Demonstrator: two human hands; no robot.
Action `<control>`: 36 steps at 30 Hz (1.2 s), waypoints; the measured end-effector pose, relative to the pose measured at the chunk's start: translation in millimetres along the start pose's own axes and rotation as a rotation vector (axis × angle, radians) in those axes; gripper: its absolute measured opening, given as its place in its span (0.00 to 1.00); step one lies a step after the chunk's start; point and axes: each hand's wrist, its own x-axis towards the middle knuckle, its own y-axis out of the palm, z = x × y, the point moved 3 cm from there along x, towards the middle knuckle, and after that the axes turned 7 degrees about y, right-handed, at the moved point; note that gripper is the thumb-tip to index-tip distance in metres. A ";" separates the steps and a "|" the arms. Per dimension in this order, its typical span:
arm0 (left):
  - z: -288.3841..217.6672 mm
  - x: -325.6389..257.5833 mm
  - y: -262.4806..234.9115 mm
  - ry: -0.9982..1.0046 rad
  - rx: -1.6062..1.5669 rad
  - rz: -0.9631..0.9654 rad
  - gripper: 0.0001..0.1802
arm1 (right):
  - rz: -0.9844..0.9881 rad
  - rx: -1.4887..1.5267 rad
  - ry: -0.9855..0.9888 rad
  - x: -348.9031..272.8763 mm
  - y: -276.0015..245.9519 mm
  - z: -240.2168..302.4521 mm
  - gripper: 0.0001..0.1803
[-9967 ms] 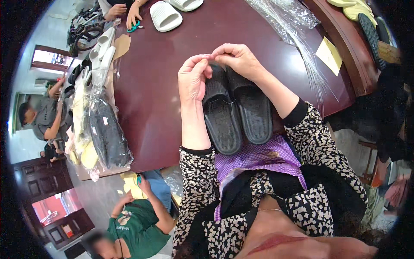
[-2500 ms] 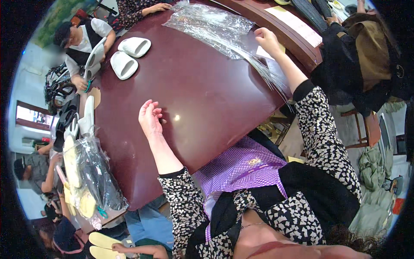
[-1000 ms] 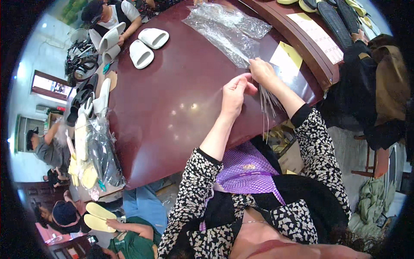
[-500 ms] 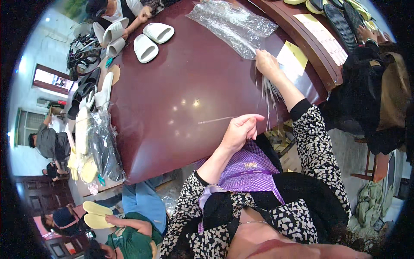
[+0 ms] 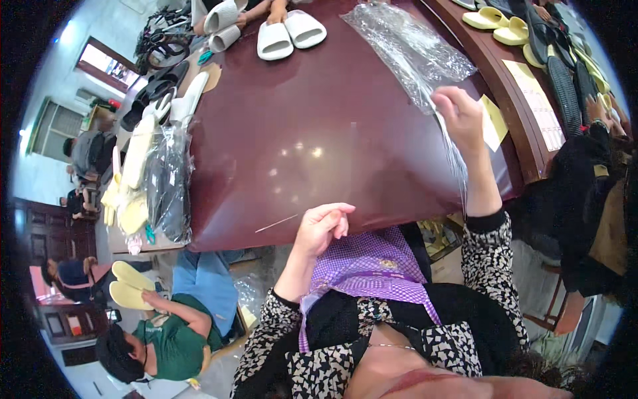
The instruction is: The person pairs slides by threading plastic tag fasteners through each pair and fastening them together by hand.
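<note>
My left hand is closed above the near edge of the dark red table. A thin clear strip sticks out from it to the left. My right hand is curled shut at the upper end of a bundle of thin clear strips, which trails toward the table's near edge. Whatever its fingers pinch is hidden and blurred. Just beyond it lie clear plastic bags. A pair of white slide sandals stands at the far side, with another person's hand touching them.
Bagged dark and pale slippers line the left side. A raised ledge on the right bears yellow slides, black soles and a printed sheet. A yellow card lies below it. At lower left, a person in green holds yellow soles.
My view has shifted. My left hand has moved left and nearer with the strip. My right hand has lifted and curled up. The far person's hand has reached the white slides.
</note>
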 end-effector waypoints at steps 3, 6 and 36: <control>-8.1 -14.8 -19.4 0.082 0.043 -0.085 0.17 | 0.312 0.925 -0.330 -6.1 -16.3 86.5 0.22; -6.0 -4.2 -8.0 0.112 -0.037 -0.026 0.17 | 0.445 1.355 -0.771 -3.6 -50.7 156.3 0.21; -5.8 -22.3 -5.8 0.192 -0.066 -0.055 0.16 | 0.312 1.383 -0.711 -14.8 -75.9 176.7 0.17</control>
